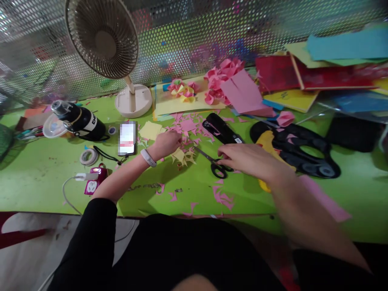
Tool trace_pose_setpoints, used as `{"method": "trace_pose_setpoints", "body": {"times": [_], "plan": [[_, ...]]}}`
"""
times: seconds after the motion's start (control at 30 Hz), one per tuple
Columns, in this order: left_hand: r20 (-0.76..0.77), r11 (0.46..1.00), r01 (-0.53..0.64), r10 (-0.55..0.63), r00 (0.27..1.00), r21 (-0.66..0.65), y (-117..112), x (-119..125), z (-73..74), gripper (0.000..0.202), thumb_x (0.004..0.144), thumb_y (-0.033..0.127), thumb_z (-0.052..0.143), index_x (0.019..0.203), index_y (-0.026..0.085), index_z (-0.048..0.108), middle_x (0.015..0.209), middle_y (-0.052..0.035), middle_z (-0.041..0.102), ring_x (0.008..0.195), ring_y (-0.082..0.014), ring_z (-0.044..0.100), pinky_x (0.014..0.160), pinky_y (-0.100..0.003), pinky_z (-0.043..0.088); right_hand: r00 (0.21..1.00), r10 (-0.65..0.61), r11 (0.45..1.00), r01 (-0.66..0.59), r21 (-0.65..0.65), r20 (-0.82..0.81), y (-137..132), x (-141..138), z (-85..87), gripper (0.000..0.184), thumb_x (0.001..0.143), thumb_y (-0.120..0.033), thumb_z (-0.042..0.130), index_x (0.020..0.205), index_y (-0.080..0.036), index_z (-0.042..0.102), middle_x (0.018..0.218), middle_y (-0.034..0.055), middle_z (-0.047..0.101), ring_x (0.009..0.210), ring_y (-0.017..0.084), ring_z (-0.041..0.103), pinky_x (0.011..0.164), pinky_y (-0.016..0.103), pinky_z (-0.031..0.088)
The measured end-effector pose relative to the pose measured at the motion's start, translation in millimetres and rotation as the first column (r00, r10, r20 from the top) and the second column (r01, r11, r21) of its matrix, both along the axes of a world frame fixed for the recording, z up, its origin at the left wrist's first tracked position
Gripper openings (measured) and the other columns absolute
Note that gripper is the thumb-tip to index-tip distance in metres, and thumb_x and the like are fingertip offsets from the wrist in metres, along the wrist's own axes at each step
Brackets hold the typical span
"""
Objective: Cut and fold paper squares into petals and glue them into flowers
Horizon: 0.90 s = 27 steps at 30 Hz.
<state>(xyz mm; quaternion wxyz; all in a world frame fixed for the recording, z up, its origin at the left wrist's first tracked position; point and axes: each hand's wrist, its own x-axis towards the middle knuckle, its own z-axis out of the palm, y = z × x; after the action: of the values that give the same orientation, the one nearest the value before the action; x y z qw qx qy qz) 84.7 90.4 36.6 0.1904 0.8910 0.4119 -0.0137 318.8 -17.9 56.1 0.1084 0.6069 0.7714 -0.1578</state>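
My left hand (166, 144) rests on the green table (45, 178) with its fingers curled over pink paper scraps, right beside a small yellow cut-paper piece (182, 156). What the fingers pinch is hidden. My right hand (247, 159) lies palm down with its fingers stretched toward the black-handled scissors (214, 162), fingertips at the handle loops. The scissors lie flat on the table with the blades pointing up-left. Pink scraps (222, 198) are scattered around both hands.
A desk fan (104, 40) stands at the back left, with a black bottle (79, 120), a phone (127, 138), a tape roll (88, 157) and a pink charger (92, 184) near it. Folded paper flowers (216, 79), coloured sheets (333, 60), a black stapler (221, 128) and black-yellow tools (297, 149) fill the right.
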Motion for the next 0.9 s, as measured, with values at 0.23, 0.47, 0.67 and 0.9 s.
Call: {"method": "trace_pose_setpoints", "body": {"times": [0.23, 0.47, 0.67, 0.9], "plan": [[0.031, 0.999, 0.018, -0.017, 0.999, -0.032, 5, 5, -9.7, 0.020, 0.087, 0.015, 0.047, 0.074, 0.015, 0.062, 0.077, -0.0089, 0.066, 0.067, -0.0184, 0.059, 0.058, -0.030, 0.043, 0.997, -0.002, 0.996, 0.009, 0.089, -0.075, 1, 3, -8.9, 0.014, 0.088, -0.034, 0.062, 0.095, -0.021, 0.066, 0.092, 0.0089, 0.074, 0.083, 0.029, 0.069, 0.059, 0.033, 0.039], [0.107, 1.000, 0.002, 0.000, 0.994, -0.020, 8, -1, -1.1, 0.021, 0.088, 0.016, 0.047, 0.077, 0.013, 0.064, 0.084, -0.0088, 0.069, 0.071, -0.0163, 0.059, 0.063, -0.029, 0.045, 0.977, -0.057, 0.986, 0.087, 0.139, -0.207, 4, 5, -16.1, 0.023, 0.085, -0.041, 0.064, 0.098, -0.022, 0.068, 0.094, 0.0088, 0.075, 0.083, 0.030, 0.069, 0.062, 0.035, 0.041], [0.149, 0.999, 0.008, -0.013, 0.989, 0.037, 8, -7, 15.5, 0.017, 0.088, 0.012, 0.051, 0.083, 0.013, 0.067, 0.089, -0.0088, 0.071, 0.077, -0.0170, 0.061, 0.067, -0.028, 0.045, 0.975, -0.059, 0.984, 0.093, 0.151, -0.214, 8, 1, -11.6, 0.025, 0.091, -0.040, 0.058, 0.103, -0.020, 0.067, 0.096, 0.0088, 0.074, 0.087, 0.030, 0.069, 0.062, 0.034, 0.043], [0.318, 0.990, 0.123, -0.138, 0.938, 0.068, -15, -12, 26.0, 0.012, 0.090, 0.016, 0.056, 0.087, 0.015, 0.068, 0.087, -0.0070, 0.071, 0.078, -0.0163, 0.062, 0.072, -0.028, 0.046, 0.582, -0.200, 0.935, 0.353, 0.023, -0.788, 18, -12, -27.0, 0.040, 0.090, -0.053, 0.060, 0.112, -0.021, 0.065, 0.108, 0.0096, 0.072, 0.085, 0.023, 0.069, 0.074, 0.035, 0.052]]}}
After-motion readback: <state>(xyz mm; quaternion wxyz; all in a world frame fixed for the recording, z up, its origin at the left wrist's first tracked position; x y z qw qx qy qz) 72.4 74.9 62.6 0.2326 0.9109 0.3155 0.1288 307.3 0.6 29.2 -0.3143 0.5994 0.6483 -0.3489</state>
